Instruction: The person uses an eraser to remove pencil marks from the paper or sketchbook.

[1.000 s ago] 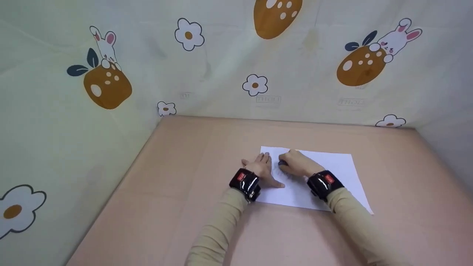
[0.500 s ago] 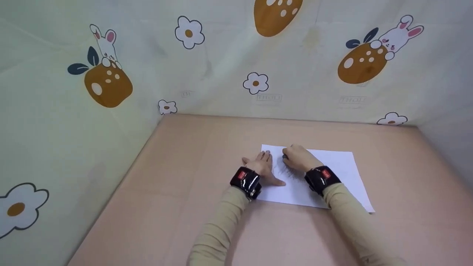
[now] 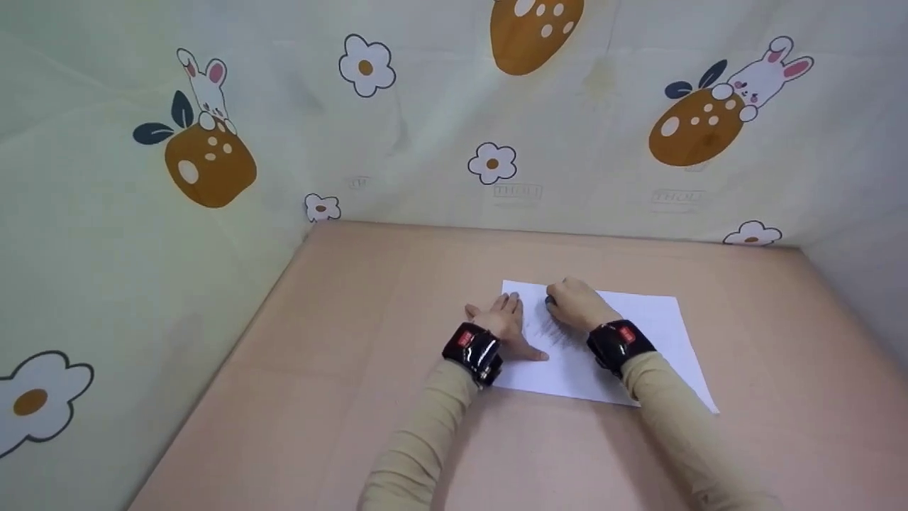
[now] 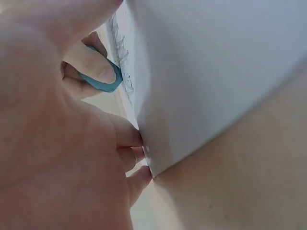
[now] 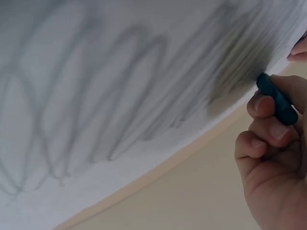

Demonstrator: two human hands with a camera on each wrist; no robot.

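Two bare hands work at one smooth white sheet of paper [image 3: 645, 326] on a tan tabletop [image 3: 340, 411]. The left hand [image 3: 505, 329] lies across its left edge, fingers straight and spread. The right hand [image 3: 580, 305] pinches one rounded teal stick [image 5: 279, 103], its tip touching the sheet near the far edge. Two glossy black wristbands [image 3: 472, 352] meet two wrinkled beige sleeves [image 3: 418, 426]. The right wrist view shows looping gray strokes [image 5: 129, 86], only faint smudges in the head view.
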